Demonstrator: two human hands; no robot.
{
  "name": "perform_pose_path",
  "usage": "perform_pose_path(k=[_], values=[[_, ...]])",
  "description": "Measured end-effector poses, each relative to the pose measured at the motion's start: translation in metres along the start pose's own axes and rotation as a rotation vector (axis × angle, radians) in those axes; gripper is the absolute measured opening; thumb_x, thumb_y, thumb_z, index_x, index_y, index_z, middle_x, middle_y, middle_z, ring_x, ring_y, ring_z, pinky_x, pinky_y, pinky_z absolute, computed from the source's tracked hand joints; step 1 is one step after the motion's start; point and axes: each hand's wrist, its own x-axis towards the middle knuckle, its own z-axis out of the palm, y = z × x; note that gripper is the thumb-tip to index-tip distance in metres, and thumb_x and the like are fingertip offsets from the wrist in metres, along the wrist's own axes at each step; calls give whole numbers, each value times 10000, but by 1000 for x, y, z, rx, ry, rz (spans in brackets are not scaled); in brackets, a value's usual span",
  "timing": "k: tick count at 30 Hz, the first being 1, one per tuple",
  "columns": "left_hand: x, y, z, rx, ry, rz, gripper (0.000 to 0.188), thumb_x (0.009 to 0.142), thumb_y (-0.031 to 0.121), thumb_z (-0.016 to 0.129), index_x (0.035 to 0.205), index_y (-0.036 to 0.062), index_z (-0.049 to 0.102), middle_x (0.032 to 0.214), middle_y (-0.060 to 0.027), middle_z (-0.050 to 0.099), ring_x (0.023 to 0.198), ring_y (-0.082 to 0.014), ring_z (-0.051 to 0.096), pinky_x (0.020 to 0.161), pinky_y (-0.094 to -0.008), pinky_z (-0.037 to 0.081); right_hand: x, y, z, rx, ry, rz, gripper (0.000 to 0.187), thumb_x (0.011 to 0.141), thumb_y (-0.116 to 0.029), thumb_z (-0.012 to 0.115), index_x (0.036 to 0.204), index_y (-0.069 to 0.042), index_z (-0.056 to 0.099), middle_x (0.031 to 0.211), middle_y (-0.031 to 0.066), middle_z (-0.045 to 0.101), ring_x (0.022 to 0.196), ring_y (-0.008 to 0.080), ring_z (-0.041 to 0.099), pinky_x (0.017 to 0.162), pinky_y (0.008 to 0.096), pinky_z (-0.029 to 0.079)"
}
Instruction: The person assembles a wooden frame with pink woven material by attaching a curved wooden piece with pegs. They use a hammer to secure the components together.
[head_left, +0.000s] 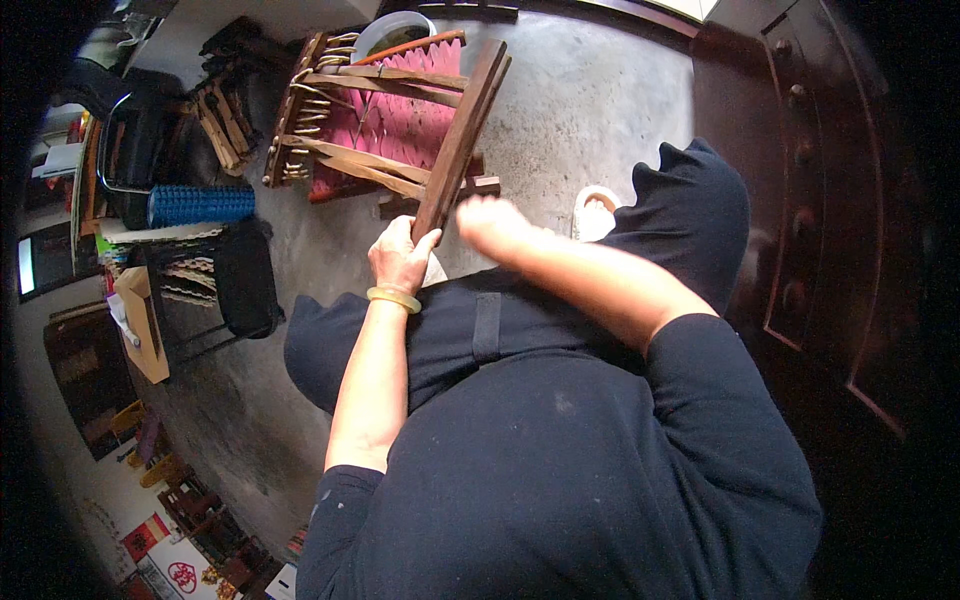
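My left hand point(400, 255), with a pale bangle on its wrist, is closed round the near end of a dark wooden bar. That bar belongs to a wooden folding stool frame point(462, 140), tilted in front of me. Lighter slats run from it to a far bar lined with several cord loops point(305, 115). Pink wavy material point(400, 125) shows behind the slats; whether it is joined to the frame I cannot tell. Just right of the bar, my right hand point(490, 225) is blurred, its fingers curled in like a fist. Anything inside it is hidden.
Beyond the frame stands a pale bucket point(394, 32). At left are a blue textured roller point(202, 205), a black chair point(245, 280), an open cardboard box point(140, 325) and wooden pieces point(222, 125). A dark wooden cabinet point(800, 190) rises at right. My foot shows in a white shoe point(594, 214).
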Motion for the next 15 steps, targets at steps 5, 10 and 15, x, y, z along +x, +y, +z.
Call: perform_pose_path(k=[5, 10, 15], values=[[-1, 11, -9, 56, 27, -30, 295, 749, 286, 722, 904, 56, 621, 706, -89, 675, 664, -188, 669, 623, -299, 501, -33, -11, -1, 50, -170, -99, 165, 797, -128, 503, 808, -3, 610, 795, 199, 633, 721, 337, 652, 642, 418, 530], [5, 32, -18, 137, -4, -138, 399, 706, 378, 734, 898, 47, 620, 918, -109, 623, 868, -283, 606, 765, -383, 478, -32, 14, -39, -86, -122, 24, 175, 768, -107, 525, 754, 5, 660, 802, 208, 660, 739, 325, 665, 653, 409, 537], [44, 44, -26, 39, 138, 34, 469, 703, 360, 740, 1015, 41, 596, 1012, -110, 588, 982, -280, 557, 855, -375, 452, -43, 23, -57, -75, -103, 124, 156, 759, -70, 524, 773, 12, 657, 795, 211, 659, 738, 329, 666, 659, 414, 537]])
